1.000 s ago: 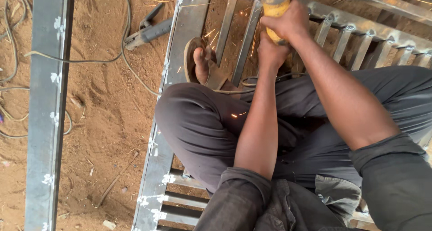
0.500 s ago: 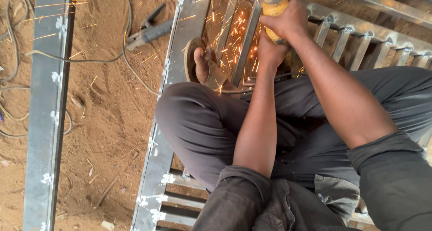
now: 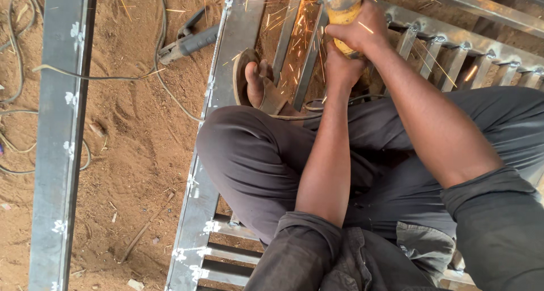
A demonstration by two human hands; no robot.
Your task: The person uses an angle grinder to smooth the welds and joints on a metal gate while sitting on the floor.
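Both hands close around the yellow-bodied handheld angle grinder at the top of the view. The right hand wraps the body from above, fingers fully curled. The left hand clamps just below it, so the tool has two braces against its own kick. The grinder sits over a grey steel bar frame with welded cross slats, and orange sparks fan out from the contact point toward the frame's left rail. The person sits on the frame itself, knees drawn up in dark grey trousers, with a sandalled foot planted on the rail beside the sparks, seemingly to pin the work down. Left of the frame, on sandy ground, lie a dark welding electrode holder with its cable, and a separate long grey steel bar.
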